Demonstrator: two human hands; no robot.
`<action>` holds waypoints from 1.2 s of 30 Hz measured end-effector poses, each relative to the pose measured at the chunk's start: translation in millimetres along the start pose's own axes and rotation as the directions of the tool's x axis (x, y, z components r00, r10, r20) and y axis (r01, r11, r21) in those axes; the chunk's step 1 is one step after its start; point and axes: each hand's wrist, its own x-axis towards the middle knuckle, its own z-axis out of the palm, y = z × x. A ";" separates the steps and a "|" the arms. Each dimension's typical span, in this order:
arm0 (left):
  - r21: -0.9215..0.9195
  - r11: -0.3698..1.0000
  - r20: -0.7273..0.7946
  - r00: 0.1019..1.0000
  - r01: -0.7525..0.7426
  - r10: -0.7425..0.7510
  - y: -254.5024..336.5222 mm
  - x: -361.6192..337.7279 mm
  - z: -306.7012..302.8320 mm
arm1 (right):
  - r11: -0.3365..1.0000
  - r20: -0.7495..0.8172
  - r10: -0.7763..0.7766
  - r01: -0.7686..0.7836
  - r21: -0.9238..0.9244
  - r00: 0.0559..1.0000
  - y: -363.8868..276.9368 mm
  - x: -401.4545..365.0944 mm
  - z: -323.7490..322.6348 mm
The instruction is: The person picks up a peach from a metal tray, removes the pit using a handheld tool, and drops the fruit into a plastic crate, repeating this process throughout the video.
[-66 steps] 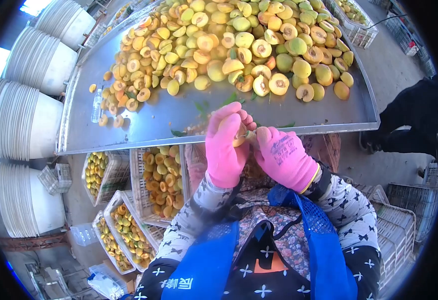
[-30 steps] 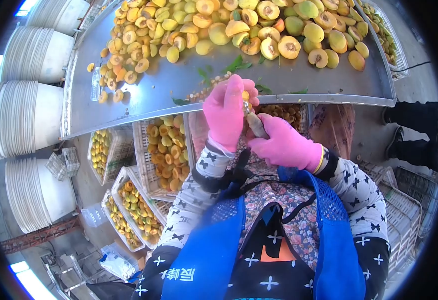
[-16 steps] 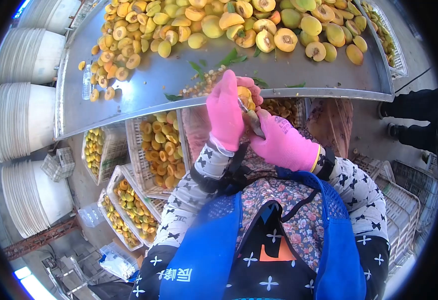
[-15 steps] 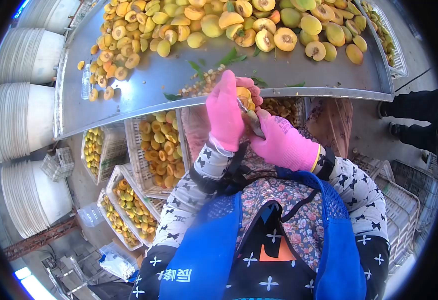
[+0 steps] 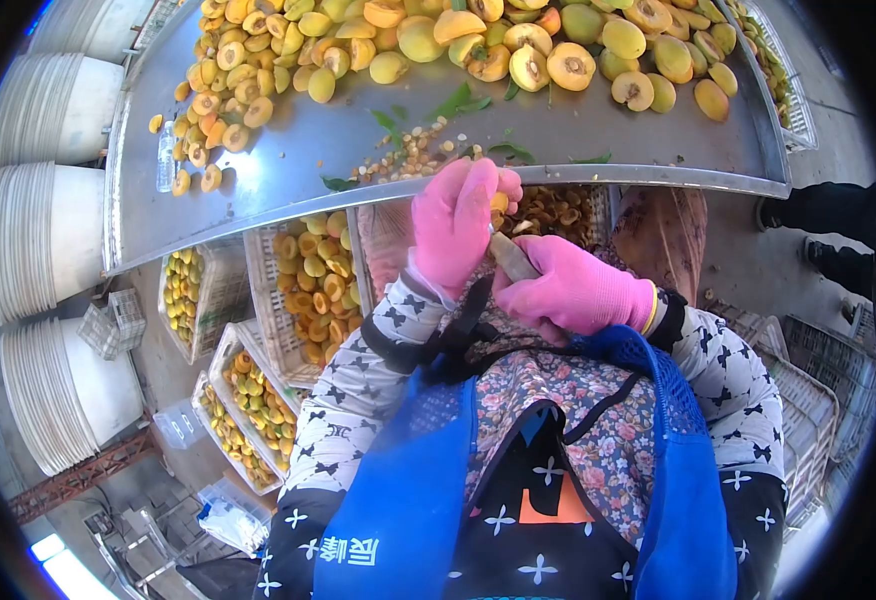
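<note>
Pink gloves cover both our hands, which meet just outside the near edge of the metal table (image 5: 288, 190). Our left hand (image 5: 455, 222) is raised, its fingers curled around a piece of yellow fruit (image 5: 499, 203) that is mostly hidden by the glove. Our right hand (image 5: 580, 290) is closed around a tool (image 5: 512, 258) with a thick, dull handle; its front end points up at the fruit, and we cannot tell how far it reaches in.

Just beyond our hands, on the table, we see small pale pits (image 5: 416, 148) scattered near the edge, with green leaves (image 5: 452, 102) among and beside them. Farther back lies a broad pile of halved fruit (image 5: 388, 40), yellow and orange, some cut faces up. A clear bottle (image 5: 166, 160) lies beside the pile's left end.

Below the table edge, past our right hand, a container of brownish pieces (image 5: 556, 214) is partly hidden. To the left of our left arm stands a crate of fruit halves (image 5: 315, 290), with more filled crates (image 5: 255, 395) beyond it. Stacked white tubs (image 5: 76, 385) line the far left. Out to the right are stacked crates (image 5: 796, 420) and, above them, another person's dark-clad legs (image 5: 833, 222).
</note>
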 end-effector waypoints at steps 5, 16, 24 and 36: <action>-0.431 0.843 0.041 0.940 0.322 -0.338 23.1 2.0 11.4 | 0.991 0.049 -0.107 0.102 0.086 0.993 13.0 3.3 -9.4; 0.817 0.548 -0.228 0.974 0.180 0.019 33.2 -68.1 -173.7 | 0.450 -0.253 -0.394 -0.054 -0.891 0.884 59.7 -12.4 -84.6; 0.377 0.924 -0.232 0.972 0.061 0.031 19.7 77.4 -89.8 | 0.588 -0.302 -0.440 0.017 -0.809 0.845 8.7 -49.3 -83.7; 0.179 0.984 -0.034 0.999 -0.002 0.009 -50.0 198.2 -57.2 | 0.809 -0.431 -0.412 0.104 -0.579 0.802 10.0 -45.7 -75.6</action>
